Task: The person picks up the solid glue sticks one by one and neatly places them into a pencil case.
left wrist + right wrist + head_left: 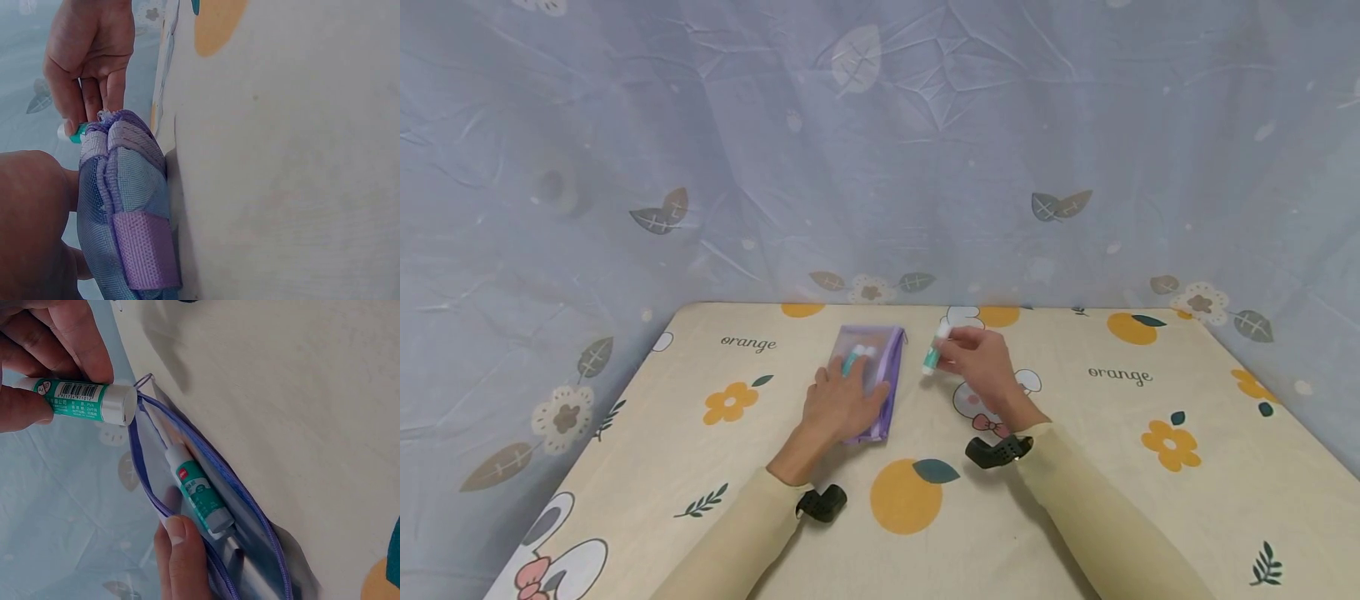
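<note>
A clear mesh pouch with purple zipper edging (891, 367) lies on the table, its zipped mouth gaping in the right wrist view. My left hand (842, 404) lies over it, thumb and fingers gripping the upper edge of the mouth (215, 562). Inside sits a green-and-white glue stick (199, 490); part of another white-ended item shows beneath it. Right of the pouch, my right hand (985, 362) pinches a second glue stick (936, 350) between thumb and fingers. In the right wrist view that stick (78, 399) is beside the pouch's zipper end, outside the mouth.
A cream tablecloth (737, 458) printed with oranges, flowers and rabbits covers the table. Behind it hangs a grey-blue patterned curtain (880, 167). Each wrist wears a black band, the left one (822, 503) close to the cloth.
</note>
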`<state>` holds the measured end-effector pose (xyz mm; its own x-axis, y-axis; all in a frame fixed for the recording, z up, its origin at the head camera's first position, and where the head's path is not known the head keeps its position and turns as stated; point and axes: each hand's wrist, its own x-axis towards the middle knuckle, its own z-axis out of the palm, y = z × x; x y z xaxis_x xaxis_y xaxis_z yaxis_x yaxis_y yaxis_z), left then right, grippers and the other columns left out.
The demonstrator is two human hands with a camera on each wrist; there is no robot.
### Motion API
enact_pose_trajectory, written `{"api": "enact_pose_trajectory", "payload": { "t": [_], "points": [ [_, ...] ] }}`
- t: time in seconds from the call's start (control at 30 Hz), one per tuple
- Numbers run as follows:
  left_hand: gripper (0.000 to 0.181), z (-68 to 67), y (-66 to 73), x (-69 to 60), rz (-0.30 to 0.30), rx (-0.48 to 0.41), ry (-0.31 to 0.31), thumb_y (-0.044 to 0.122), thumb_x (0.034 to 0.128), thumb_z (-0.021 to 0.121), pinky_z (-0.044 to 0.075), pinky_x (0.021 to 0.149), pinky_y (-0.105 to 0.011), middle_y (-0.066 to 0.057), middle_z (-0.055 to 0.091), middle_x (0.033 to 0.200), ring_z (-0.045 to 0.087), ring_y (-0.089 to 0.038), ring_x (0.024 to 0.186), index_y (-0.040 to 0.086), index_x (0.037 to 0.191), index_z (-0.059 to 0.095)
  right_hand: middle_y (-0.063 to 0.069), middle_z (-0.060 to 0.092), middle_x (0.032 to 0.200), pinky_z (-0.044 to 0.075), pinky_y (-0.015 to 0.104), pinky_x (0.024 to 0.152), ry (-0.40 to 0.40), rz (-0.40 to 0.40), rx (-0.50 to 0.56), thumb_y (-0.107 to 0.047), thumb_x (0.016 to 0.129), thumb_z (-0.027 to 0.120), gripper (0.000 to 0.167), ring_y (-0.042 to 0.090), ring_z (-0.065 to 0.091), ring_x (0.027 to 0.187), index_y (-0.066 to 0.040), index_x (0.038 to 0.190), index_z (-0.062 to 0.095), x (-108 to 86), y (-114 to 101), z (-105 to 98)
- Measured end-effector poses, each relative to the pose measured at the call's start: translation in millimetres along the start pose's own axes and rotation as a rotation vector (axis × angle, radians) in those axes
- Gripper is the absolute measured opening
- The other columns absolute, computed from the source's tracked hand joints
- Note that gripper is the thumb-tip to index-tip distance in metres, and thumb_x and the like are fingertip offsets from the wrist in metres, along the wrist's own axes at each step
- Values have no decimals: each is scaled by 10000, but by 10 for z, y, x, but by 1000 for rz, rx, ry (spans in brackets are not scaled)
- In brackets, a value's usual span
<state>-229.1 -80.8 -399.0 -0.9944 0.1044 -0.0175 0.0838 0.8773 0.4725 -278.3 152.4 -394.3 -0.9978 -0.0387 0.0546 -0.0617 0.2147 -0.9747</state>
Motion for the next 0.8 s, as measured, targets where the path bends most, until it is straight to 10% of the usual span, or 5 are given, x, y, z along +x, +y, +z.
{"api": "enact_pose_trajectory", "payload": {
  "t": [0.8],
  "points": [
    [685,-1,-15,10,7,12,1,535,1077,462,462,1098,-623,-270,359,1666,466,-484,1395,141,1634,407,193,754,1209,633,370,928,-39,11,-48,-196,1021,718,370,250,802,1019,-25,1348,690,-53,2,129]
  ]
}}
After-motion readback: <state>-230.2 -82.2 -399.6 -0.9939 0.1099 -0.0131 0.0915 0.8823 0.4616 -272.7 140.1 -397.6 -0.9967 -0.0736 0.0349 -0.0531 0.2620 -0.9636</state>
